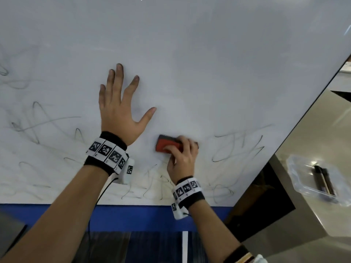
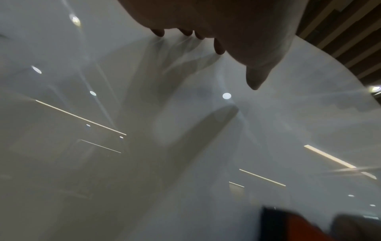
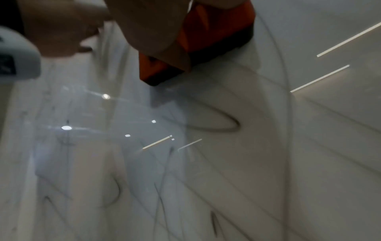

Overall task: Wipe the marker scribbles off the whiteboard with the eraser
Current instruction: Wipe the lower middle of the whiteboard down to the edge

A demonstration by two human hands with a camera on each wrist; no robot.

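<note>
Right hand (image 1: 182, 158) curled over a red eraser (image 1: 168, 144) with a dark felt base, fingers wrapped across its top, thumb side hidden. In the right wrist view, same eraser (image 3: 208, 32) pressed felt-down against the whiteboard (image 1: 209, 63), fingers (image 3: 148, 27) clamped on the red body.

Left hand (image 1: 117, 112) flat on the board, up and to the left of the eraser — fingers straight and spread, thumb angled out toward the right hand, gripping nothing. From the left wrist camera, palm (image 2: 226, 24) dark overhead, fingertips (image 2: 219, 47) touching the glossy surface (image 2: 103, 163), their grey reflection below; a blurred red and black corner of the eraser (image 2: 292, 228) at the bottom edge.

Marker scribbles (image 1: 237, 149) just right of the right hand: loops and slanted strokes. More scribbles (image 1: 38, 126) left of the left wrist, fainter and partly smeared, plus squiggles (image 1: 152, 186) between the two wrists, along the board's lower edge. Above both hands, only pale grey smudging. Close dark loops (image 3: 216, 125) right beside the eraser in the right wrist view.

Beyond the board's right edge, well apart from the right hand — a clear plastic tray (image 1: 296, 164) on a pale counter, holding a dark marker (image 1: 322, 179). Tagged bands (image 1: 106, 152) on both wrists.
</note>
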